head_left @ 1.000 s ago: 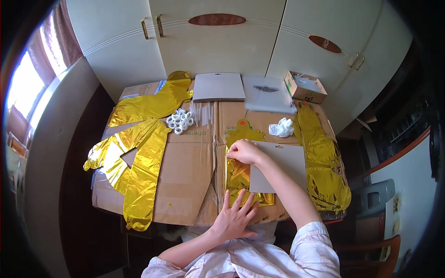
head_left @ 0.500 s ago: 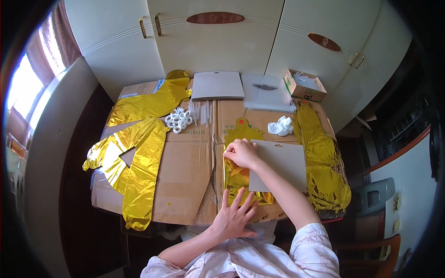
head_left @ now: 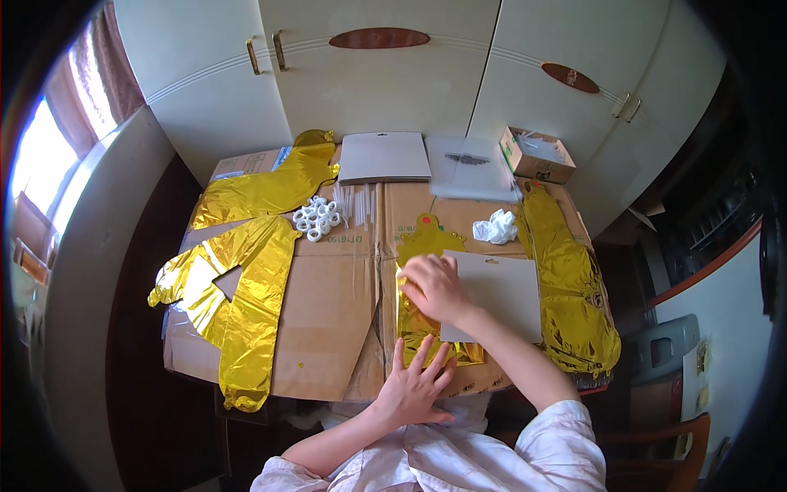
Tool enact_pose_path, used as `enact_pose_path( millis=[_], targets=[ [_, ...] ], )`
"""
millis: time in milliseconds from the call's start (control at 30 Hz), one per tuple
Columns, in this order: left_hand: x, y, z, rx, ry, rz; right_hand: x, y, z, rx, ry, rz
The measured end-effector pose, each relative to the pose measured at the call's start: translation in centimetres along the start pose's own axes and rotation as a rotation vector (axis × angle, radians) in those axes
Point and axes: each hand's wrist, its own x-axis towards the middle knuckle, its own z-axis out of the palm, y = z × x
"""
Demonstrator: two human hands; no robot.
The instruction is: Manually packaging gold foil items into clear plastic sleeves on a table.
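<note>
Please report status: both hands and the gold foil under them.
Left hand spread at near end of gold foil. Right hand curled over foil, grip unclear. Gray card overlaps foil's right side.

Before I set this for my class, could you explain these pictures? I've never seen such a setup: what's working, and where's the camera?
There is no machine, only a person's bare hands. Every picture comes from one camera on the person's head, looking down; its curved lens bends straight edges.

The left hand spreads its fingers over the near end of a gold foil. The right hand is over it farther up, fingers bent; whether they grip it is hidden. A grey card overlaps the foil.

Around them on cardboard lie more foil pieces, white rings, a card stack, a crumpled white wad and a small box.
</note>
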Motion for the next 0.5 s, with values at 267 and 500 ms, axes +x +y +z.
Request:
enact_pose_path(
  millis=[267, 500],
  targets=[
    [-0.1, -0.1, -0.2, -0.001, -0.039, 0.004, -5.3, -2.1, -3.9, -0.031, -0.369, -0.38],
    [0.0, -0.1, -0.4, -0.007, -0.026, -0.008, -4.8, -1.0, -3.4, -0.016, -0.466, -0.398]
  ],
)
